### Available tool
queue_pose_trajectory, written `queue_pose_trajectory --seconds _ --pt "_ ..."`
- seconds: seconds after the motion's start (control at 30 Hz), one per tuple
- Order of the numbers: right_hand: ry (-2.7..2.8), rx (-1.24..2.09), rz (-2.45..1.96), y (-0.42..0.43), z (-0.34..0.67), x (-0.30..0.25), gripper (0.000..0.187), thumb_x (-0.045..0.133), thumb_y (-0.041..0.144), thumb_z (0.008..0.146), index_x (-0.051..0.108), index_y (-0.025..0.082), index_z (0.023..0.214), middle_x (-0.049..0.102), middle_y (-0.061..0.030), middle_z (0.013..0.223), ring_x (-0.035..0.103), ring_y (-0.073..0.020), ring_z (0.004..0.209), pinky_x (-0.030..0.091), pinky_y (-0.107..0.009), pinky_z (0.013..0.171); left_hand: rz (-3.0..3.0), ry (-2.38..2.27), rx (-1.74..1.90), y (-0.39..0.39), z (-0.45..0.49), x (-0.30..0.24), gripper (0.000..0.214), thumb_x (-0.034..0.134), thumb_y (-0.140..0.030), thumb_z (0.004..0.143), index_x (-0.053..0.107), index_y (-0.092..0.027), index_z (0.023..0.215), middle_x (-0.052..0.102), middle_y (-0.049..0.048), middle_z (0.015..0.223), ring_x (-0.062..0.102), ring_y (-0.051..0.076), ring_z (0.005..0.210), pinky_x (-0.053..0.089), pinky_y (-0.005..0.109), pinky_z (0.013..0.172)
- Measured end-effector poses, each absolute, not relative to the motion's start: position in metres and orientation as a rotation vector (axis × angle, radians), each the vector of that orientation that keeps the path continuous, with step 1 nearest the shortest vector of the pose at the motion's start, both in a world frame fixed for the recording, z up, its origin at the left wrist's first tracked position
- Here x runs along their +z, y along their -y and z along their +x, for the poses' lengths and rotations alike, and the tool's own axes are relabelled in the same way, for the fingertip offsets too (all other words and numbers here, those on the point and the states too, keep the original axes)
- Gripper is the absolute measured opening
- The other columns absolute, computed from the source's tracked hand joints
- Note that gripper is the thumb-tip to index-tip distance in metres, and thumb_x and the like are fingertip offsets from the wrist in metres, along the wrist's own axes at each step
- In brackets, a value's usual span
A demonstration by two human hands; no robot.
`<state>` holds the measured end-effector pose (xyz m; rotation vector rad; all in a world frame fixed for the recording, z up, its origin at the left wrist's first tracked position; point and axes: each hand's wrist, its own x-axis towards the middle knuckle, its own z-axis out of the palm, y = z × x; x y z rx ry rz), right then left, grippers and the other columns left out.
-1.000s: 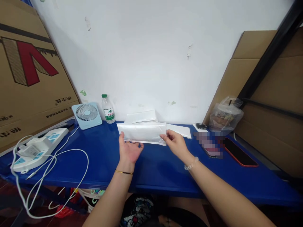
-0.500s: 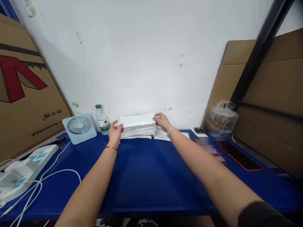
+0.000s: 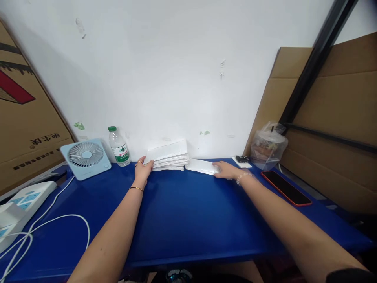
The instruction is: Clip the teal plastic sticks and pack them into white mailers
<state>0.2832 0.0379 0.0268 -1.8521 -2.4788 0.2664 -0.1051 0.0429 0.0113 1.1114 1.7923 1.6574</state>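
Observation:
A stack of white padded envelopes [image 3: 167,152] lies against the wall at the back of the blue table, its layers slightly fanned. My left hand [image 3: 143,171] grips the left end of this stack, thumb on the near side and fingers behind. To the right of the stack, a flat white padded envelope [image 3: 200,166] lies on the table with its left end beside the stack. My right hand [image 3: 227,170] is closed over the right end of that envelope, and its fingertips are partly hidden.
A light blue fan [image 3: 86,157] and a water bottle [image 3: 119,147] stand left. A white power strip [image 3: 38,196] and cables [image 3: 85,224] lie nearer. On the right are a phone [image 3: 285,188], a small black object [image 3: 242,159], a bagged cup [image 3: 268,147] and cardboard [image 3: 338,114].
My right hand has left the top envelope's right corner and moved right and down to the flat envelope. My left hand stays at the stack's left end. The view has shifted slightly.

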Motion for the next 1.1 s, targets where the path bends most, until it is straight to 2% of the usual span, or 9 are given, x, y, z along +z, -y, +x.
queue_pose_trajectory --seconds 0.1,0.17,0.37,0.5,0.63,0.77,0.87,1.0,1.1 --pt "2.559 0.048 -1.827 -0.011 0.282 0.021 0.055 0.057 0.024 0.075 0.05 0.014 0.129 0.058 -0.0186 0.118 0.059 -0.0297 0.101 0.04 -0.034 0.084 1.338 -2.047 1.73 -0.039 -0.106 0.019 0.057 0.066 -0.036 0.07 0.051 -0.012 0.119 0.051 0.0153 0.112 0.046 0.028 0.113 0.039 0.039 0.095" --pt "2.586 -0.061 -1.83 0.007 0.282 0.022 0.047 0.053 0.016 0.075 0.054 0.013 0.123 0.064 -0.0193 0.106 0.062 -0.0303 0.092 0.041 -0.035 0.078 1.436 -2.077 1.824 -0.031 -0.101 0.029 0.053 0.064 -0.034 0.072 0.051 -0.013 0.118 0.052 0.0131 0.107 0.042 0.027 0.117 0.034 0.039 0.1" --pt "2.402 -0.059 -1.863 0.058 0.299 0.044 0.024 0.044 0.013 0.08 0.065 0.015 0.091 0.068 -0.013 0.077 0.063 -0.0239 0.071 0.038 -0.028 0.06 0.933 -1.352 1.717 0.043 -0.024 0.041 0.048 0.068 -0.033 0.07 0.049 -0.023 0.113 0.054 0.0037 0.098 0.056 0.016 0.089 0.045 0.028 0.078" --pt "2.313 0.119 -1.539 0.086 0.276 0.058 0.03 0.042 0.013 0.081 0.064 0.02 0.1 0.069 -0.0056 0.076 0.062 -0.018 0.068 0.037 -0.023 0.058 0.538 -0.888 1.368 0.092 0.05 0.031 0.056 0.077 -0.035 0.065 0.046 -0.03 0.112 0.055 0.0043 0.113 0.055 0.017 0.104 0.044 0.028 0.08" --pt "2.407 0.208 -1.246 0.1 0.244 0.058 0.044 0.044 0.006 0.073 0.06 0.021 0.112 0.07 -0.0044 0.087 0.064 -0.0182 0.074 0.042 -0.024 0.066 0.356 -0.746 1.607 0.092 0.079 0.033 0.035 0.071 -0.034 0.072 0.05 -0.03 0.1 0.059 -0.0018 0.104 0.056 0.014 0.103 0.045 0.026 0.081" --pt "2.379 0.468 -1.058 0.091 0.244 0.048 0.051 0.043 0.001 0.067 0.063 0.022 0.109 0.068 -0.0054 0.106 0.062 -0.0207 0.095 0.045 -0.031 0.084 0.265 -0.707 1.93 0.067 0.064 0.038 0.027 0.065 -0.025 0.073 0.052 -0.026 0.097 0.062 -0.0027 0.096 0.06 0.012 0.095 0.047 0.022 0.083" --pt "1.855 0.78 -1.081 0.074 0.248 0.032 0.042 0.045 0.01 0.07 0.063 0.021 0.107 0.065 -0.0061 0.113 0.059 -0.0215 0.106 0.044 -0.037 0.093 0.322 -0.732 2.037 0.055 0.052 0.042 0.027 0.056 -0.028 0.077 0.052 -0.026 0.104 0.063 -0.0017 0.098 0.059 0.011 0.1 0.047 0.022 0.085" --pt "1.103 1.46 -0.923 0.056 0.233 0.012 0.04 0.036 0.025 0.075 0.058 0.016 0.108 0.063 -0.0128 0.116 0.06 -0.0238 0.109 0.048 -0.042 0.091 0.432 -0.611 2.117 0.052 0.057 0.061 0.036 0.055 -0.029 0.078 0.051 -0.028 0.113 0.062 -0.0011 0.102 0.061 0.013 0.098 0.048 0.025 0.087" --pt "0.816 1.674 -0.801 0.05 0.214 0.006 0.04 0.029 0.037 0.08 0.058 0.015 0.097 0.064 -0.0165 0.113 0.058 -0.0271 0.111 0.05 -0.045 0.089 0.608 -0.461 2.089 0.059 0.074 0.081 0.044 0.06 -0.026 0.076 0.05 -0.031 0.119 0.062 -0.0005 0.103 0.062 0.015 0.097 0.047 0.026 0.086"
